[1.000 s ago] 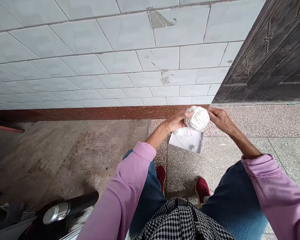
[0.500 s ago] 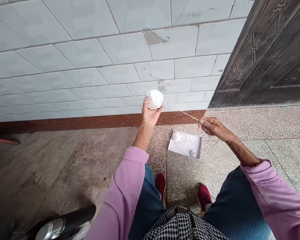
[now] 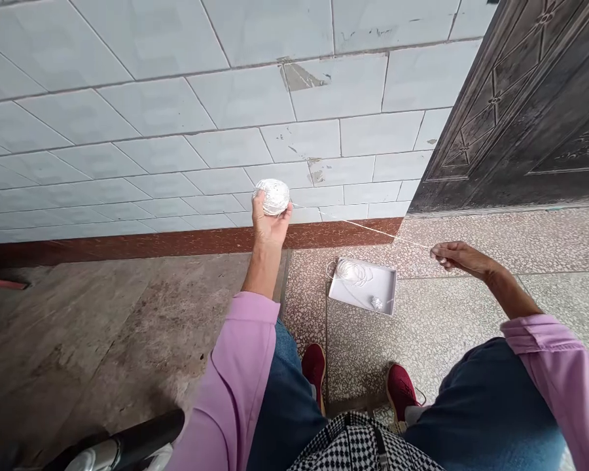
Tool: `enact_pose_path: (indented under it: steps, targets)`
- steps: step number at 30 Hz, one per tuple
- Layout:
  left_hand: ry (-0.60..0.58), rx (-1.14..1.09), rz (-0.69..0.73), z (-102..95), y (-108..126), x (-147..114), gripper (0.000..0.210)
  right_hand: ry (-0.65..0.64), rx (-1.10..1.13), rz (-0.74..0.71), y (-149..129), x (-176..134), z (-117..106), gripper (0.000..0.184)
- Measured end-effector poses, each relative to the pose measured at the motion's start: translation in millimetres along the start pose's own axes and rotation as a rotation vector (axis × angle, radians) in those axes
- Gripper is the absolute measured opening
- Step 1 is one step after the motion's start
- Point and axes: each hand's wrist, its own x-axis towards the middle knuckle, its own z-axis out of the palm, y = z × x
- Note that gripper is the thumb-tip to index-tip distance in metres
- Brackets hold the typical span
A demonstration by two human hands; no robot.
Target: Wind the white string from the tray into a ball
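Observation:
In front of the tiled wall, my left hand is closed around a ball of white string. A white string runs taut from the ball, sloping down to the right. Its other end is pinched between the fingers of my right hand, held well out to the side. On the floor between and beyond my feet lies a shallow white box. Loose loops of white string sit in its far left part, and a small white bundle rests near its right corner.
A pale tiled wall with a red-brown base strip stands ahead. To the right is a dark panelled door. Dark and metallic cylindrical objects lie at the lower left. My red shoes are on the floor near the box.
My right hand has moved right and slightly down, lengthening the stretch of string. My left hand has shifted left with the ball of string. The box has stayed in place.

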Motion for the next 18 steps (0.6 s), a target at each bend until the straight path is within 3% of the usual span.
enact_pose_path:
  steps: [4,9,16,18]
  targets:
    - [0.090,0.022,-0.069,-12.1,5.7,3.5,0.043,0.111,0.124,-0.028,4.5,-16.4,-15.6,0.071]
    - [0.183,0.005,-0.073,-29.9,16.5,6.5,0.037,0.284,0.336,-0.124,6.8,-26.0,-35.0,0.045]
    - [0.221,-0.007,0.034,-64.1,48.6,15.2,0.037,0.405,0.185,-0.086,22.2,-40.6,-57.9,0.061]
    - [0.263,0.020,0.061,-72.5,56.5,14.7,0.035,0.442,0.086,-0.143,32.4,-46.2,-59.3,0.062]
